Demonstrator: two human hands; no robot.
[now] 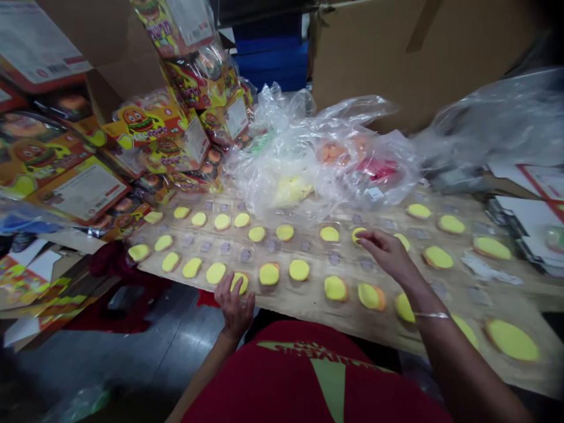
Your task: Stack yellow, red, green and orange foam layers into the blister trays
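Head cam: at table (286,296) front, our L hand (235,302) half-curls over yellow disc (240,282); mid-table, R hand (386,249) near-pinched; holds unclear; touch lightly.

Table (288,302): brown-topped, long
Yellow rounded pieces (299,270): spread in rows
Clear plastic bags (252,176): heaped along the far side

On flat brown tabletop (286,299): yellow round discs (299,269), in rows
Behind discs: crumpled clear plastic bags (291,150)
Left of bags: stacked printed cardboard boxes (154,126)
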